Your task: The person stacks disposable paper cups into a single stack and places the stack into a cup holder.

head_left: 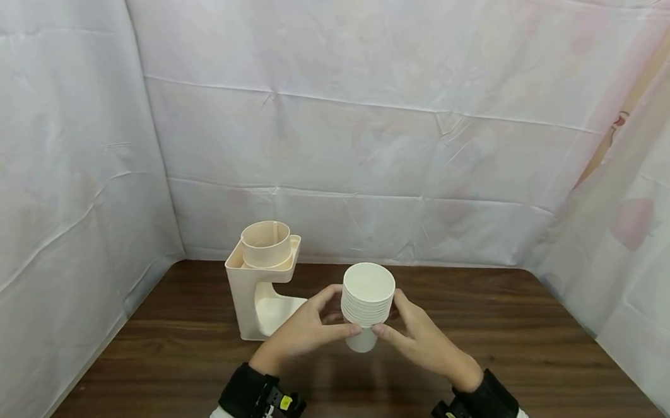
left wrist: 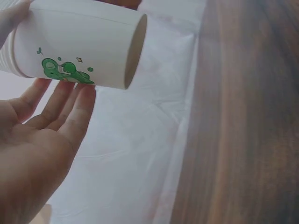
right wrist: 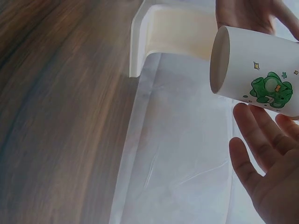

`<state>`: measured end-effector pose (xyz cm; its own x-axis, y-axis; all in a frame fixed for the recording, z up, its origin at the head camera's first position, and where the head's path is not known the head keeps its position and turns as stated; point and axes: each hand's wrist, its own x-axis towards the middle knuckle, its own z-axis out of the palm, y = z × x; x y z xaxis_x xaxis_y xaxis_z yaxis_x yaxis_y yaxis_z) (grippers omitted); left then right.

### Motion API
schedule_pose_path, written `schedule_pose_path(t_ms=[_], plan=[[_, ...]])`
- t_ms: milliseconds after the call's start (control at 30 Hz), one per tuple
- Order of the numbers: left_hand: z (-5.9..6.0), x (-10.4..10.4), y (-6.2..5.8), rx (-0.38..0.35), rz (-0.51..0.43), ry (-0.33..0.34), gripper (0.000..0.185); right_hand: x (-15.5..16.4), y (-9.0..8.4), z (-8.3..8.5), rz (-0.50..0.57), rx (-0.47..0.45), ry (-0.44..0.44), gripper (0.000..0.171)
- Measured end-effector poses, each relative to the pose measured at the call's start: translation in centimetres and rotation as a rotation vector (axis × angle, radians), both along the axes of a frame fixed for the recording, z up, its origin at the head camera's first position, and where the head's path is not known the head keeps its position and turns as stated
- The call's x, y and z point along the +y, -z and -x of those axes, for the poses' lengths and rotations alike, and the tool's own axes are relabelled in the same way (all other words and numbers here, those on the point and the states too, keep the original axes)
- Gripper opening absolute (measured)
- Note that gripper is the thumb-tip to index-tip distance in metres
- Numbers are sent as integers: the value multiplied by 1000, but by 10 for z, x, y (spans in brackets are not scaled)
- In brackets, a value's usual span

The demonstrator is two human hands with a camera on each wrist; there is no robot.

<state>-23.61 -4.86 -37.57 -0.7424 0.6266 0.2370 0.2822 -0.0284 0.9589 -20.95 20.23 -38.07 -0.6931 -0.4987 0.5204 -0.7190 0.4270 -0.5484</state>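
A stack of white paper cups (head_left: 368,295) is held upright above the table, its open mouths facing up. My left hand (head_left: 304,327) grips it from the left, thumb in front and fingers around the side. From the right, my right hand (head_left: 424,340) grips the same stack with thumb and fingers. Up close in the left wrist view, the lowest cup (left wrist: 84,37) carries a green cartoon print. A similar green figure shows on the cup (right wrist: 261,70) in the right wrist view. Several rims are nested closely; the far fingers are partly hidden.
Left of the hands stands a cream cup-holder-like stand (head_left: 243,302) with a round tube (head_left: 266,253) on top and an open base. The dark wooden table (head_left: 506,326) lies below. White patterned sheets (head_left: 331,140) hang behind and at both sides.
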Motion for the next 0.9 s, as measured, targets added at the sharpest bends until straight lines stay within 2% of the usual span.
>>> schedule_pose_path(t_ms=[233, 400, 600, 800, 900], plan=[[-2, -8, -13, 89, 53, -23, 64, -6, -8, 0, 18, 10, -33, 51], [-6, -14, -22, 112, 31, -35, 61, -13, -13, 3, 35, 33, -65, 53], [-15, -19, -39, 89, 10, -105, 60, -22, -27, 9, 81, 21, -113, 54], [-17, -23, -52, 166, -13, -192, 61, -33, -42, 16, 108, 36, -148, 60], [-15, -26, -55, 181, -28, -213, 61, -38, -47, 20, 116, 47, -155, 58]])
